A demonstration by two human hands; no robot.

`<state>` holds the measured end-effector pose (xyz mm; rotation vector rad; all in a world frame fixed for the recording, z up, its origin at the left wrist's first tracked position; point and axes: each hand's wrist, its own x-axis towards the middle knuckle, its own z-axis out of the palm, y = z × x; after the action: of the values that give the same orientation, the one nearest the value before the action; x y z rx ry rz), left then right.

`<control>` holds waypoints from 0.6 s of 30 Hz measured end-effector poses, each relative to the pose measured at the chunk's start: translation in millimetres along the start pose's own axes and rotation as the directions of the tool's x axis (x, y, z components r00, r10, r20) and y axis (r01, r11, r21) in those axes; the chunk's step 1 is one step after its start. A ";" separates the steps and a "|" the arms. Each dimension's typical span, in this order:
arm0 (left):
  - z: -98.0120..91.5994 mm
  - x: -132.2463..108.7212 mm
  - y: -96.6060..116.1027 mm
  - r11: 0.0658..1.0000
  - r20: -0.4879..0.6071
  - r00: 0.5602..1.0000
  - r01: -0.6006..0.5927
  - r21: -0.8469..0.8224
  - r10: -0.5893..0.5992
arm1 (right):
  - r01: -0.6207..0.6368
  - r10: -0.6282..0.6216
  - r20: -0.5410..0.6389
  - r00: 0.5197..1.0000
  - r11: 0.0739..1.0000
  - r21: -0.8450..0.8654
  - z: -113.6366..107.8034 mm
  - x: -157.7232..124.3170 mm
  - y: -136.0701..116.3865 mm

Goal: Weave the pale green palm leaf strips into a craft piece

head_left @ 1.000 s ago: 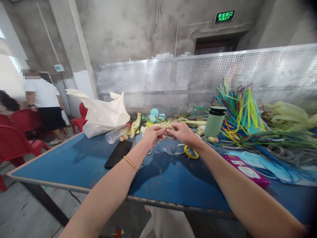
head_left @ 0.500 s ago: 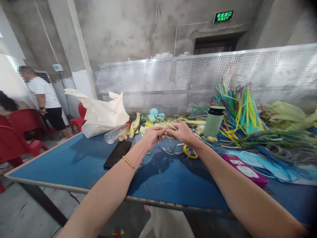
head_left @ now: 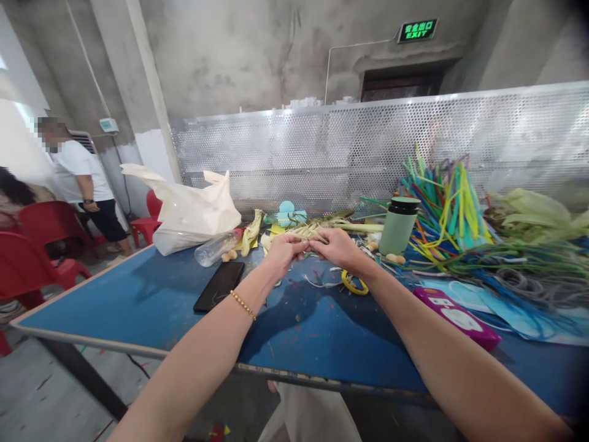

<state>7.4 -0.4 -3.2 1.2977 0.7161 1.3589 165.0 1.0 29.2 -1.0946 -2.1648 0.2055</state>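
Above the far half of the blue table, my left hand and my right hand meet with their fingertips nearly touching. Both are closed in a pinch on a pale green plaited corn husk, whose woven strands show just beyond the fingers. The fingers cover the spot where they grip it. Under my right wrist lies a yellow ring, like a tape roll. A black phone is left of my left forearm.
A white plastic bag and a clear bottle stand at the left. On the right are a green thermos, colourful strips, corn husks and a purple packet. Beyond the table stands a person near red chairs.
My fingers have shifted slightly on the husk, both hands staying in the same place. The person at the left has moved an arm a little.
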 end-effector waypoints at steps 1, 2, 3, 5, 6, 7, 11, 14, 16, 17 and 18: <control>0.6 -0.2 0.4 1.000 0.004 1.000 0.004 -0.006 -0.004 | 0.008 -0.008 0.008 1.000 1.000 0.013 -0.8 -0.3 -0.5; 1.0 -0.4 0.9 1.000 0.011 1.000 0.008 -0.015 -0.008 | 0.017 -0.018 0.018 1.000 0.999 0.036 -1.7 -0.6 -0.9; 1.3 -0.5 1.4 1.000 0.019 1.000 0.014 -0.027 -0.014 | 0.024 -0.025 0.027 0.999 0.998 0.064 -2.5 -0.8 -1.2; 1.5 -0.6 2.5 0.998 0.041 0.999 0.037 -0.054 -0.034 | 0.030 -0.037 0.050 0.998 0.992 0.123 -4.4 -1.2 -1.7; 1.4 -0.7 3.1 0.996 0.052 0.998 0.050 -0.068 -0.047 | 0.030 -0.040 0.062 0.997 0.988 0.149 -5.4 -1.3 -2.0; 1.3 -0.8 3.5 0.995 0.061 0.996 0.063 -0.082 -0.058 | 0.030 -0.044 0.075 0.996 0.985 0.171 -6.4 -1.5 -2.3; 0.4 -1.4 4.3 0.990 0.086 0.994 0.082 -0.115 -0.072 | 0.040 -0.067 0.111 0.992 0.973 0.229 -9.9 -2.6 -3.3; -0.4 -1.7 4.6 0.989 0.090 0.993 0.086 -0.117 -0.075 | 0.046 -0.081 0.129 0.988 0.966 0.253 -11.5 -3.2 -3.4; -1.2 -1.8 4.9 0.990 0.087 0.994 0.082 -0.114 -0.073 | 0.045 -0.085 0.140 0.987 0.962 0.268 -11.6 -3.3 -3.3; -1.7 -1.7 5.0 0.991 0.086 0.994 0.076 -0.113 -0.067 | 0.040 -0.081 0.139 0.987 0.961 0.273 -11.2 -3.3 -3.1; -2.2 -1.5 5.0 0.991 0.085 0.995 0.069 -0.113 -0.060 | 0.034 -0.073 0.133 0.988 0.961 0.273 -10.6 -3.3 -2.9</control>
<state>3.6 -2.6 0.5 1.2208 0.6094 1.2690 171.3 -5.1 36.7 -0.8870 -2.2079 0.5521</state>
